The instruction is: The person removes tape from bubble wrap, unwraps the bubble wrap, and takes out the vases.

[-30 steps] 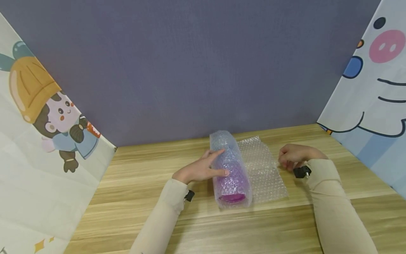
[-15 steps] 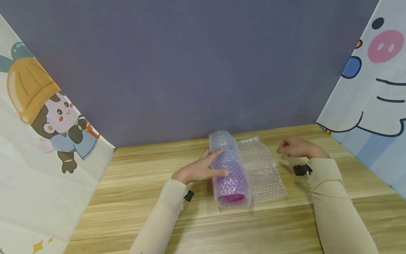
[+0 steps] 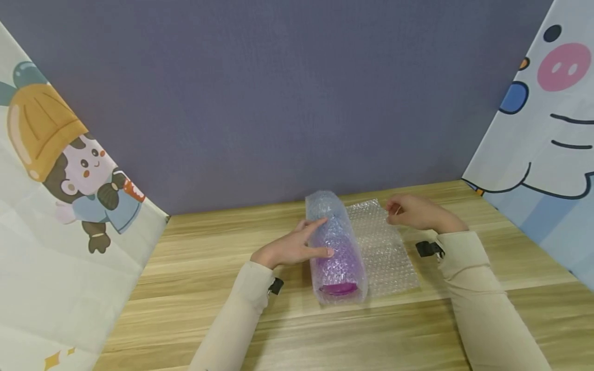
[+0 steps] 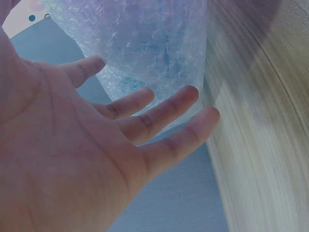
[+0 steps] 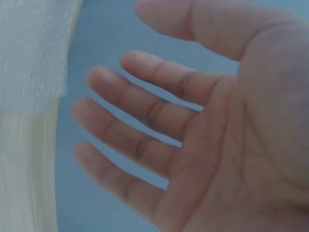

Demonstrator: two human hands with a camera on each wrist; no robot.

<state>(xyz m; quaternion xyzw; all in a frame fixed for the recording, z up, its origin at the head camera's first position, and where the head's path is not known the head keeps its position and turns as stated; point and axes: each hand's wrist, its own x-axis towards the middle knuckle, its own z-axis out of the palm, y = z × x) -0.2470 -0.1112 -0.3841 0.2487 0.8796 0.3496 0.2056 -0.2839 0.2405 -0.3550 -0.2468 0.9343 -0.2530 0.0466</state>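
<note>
On the table lies a long rounded object (image 3: 337,265), blue at the far end and purple at the near end, with a magenta rim. Bubble wrap (image 3: 385,260) is rolled round it, and a loose flat flap of the wrap spreads to its right. My left hand (image 3: 293,248) rests on the roll's left side, thumb and forefinger spread over it. In the left wrist view the fingers (image 4: 159,113) of that hand are stretched beside the wrapped blue end. My right hand (image 3: 417,211) is near the flap's far right corner, its fingers (image 5: 130,96) relaxed and holding nothing.
The wood-grain table (image 3: 209,309) ends at a grey-blue back panel (image 3: 278,103). White side panels with cartoon prints, a hatted figure (image 3: 79,159) and a pink-nosed animal (image 3: 563,67), stand at left and right. Small black wrist cameras sit on both sleeves.
My right hand has moved left and farther back, to the flap's far right corner. My left hand and the wrapped object have stayed put.
</note>
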